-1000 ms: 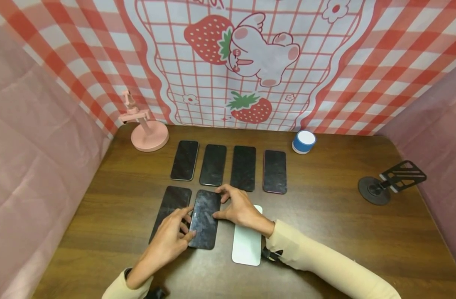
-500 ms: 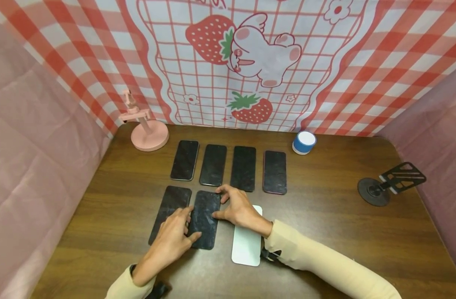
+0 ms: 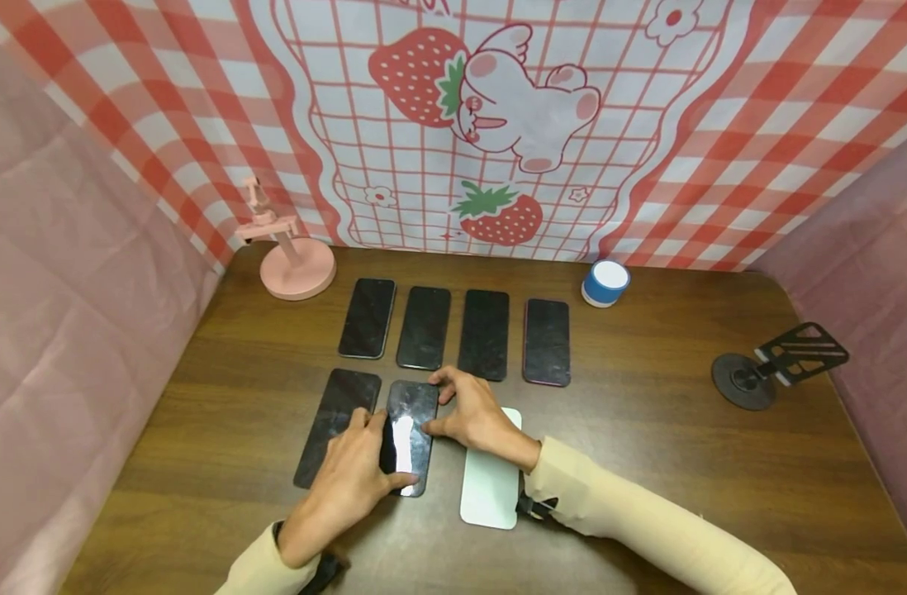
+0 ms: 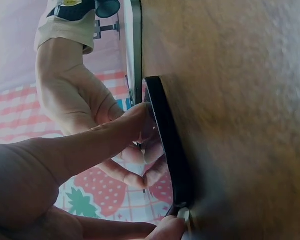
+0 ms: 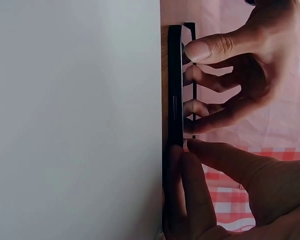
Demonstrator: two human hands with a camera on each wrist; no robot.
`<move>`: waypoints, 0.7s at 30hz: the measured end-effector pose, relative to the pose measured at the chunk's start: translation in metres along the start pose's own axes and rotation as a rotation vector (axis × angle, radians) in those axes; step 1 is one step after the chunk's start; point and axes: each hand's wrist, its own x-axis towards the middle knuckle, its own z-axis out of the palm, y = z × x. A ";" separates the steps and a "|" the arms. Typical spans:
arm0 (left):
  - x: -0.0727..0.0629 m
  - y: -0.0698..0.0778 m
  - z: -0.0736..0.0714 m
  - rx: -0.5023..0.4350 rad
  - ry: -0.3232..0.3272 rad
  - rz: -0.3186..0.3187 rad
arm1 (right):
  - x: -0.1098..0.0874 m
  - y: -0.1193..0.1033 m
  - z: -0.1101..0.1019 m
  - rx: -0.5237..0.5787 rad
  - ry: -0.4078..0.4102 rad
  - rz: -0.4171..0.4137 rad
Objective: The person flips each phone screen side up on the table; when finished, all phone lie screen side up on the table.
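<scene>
A black smartphone (image 3: 403,405) lies face up in the front row, light glinting off its screen. My left hand (image 3: 345,467) grips it from the left, fingers along its left edge and thumb over the lower screen. In the left wrist view that thumb (image 4: 125,122) rests on the glass above the dark phone edge (image 4: 172,145). My right hand (image 3: 477,417) holds the upper right part, thumb at the right edge and a finger at the top corner. The right wrist view shows the side buttons between both hands. Part of the screen is hidden by the left thumb.
Left of it lies another black phone (image 3: 338,405), partly under the left hand. A pale phone (image 3: 491,492) lies under the right wrist. Behind are several dark phones (image 3: 424,328) in a row, a pink stand (image 3: 297,268), a blue-and-white cylinder (image 3: 605,285) and a black stand (image 3: 743,382).
The left hand has shifted slightly right, its thumb sliding from the phone's left edge onto the lower screen. A bright reflection now shows on the glass. The right hand has stayed put.
</scene>
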 end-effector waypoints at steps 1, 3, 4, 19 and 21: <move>0.000 0.000 0.000 0.004 0.003 0.002 | 0.000 0.000 0.000 -0.001 0.001 0.000; -0.001 0.001 0.001 0.009 0.009 0.008 | -0.001 0.000 0.000 0.000 -0.001 0.000; -0.001 0.001 0.001 0.011 0.012 0.011 | -0.001 0.000 0.000 0.000 -0.004 -0.002; -0.007 0.007 0.002 0.041 0.063 0.028 | -0.024 0.013 -0.028 0.291 -0.115 -0.047; -0.007 0.009 0.003 0.027 0.082 0.054 | -0.028 0.014 -0.032 0.305 -0.102 -0.060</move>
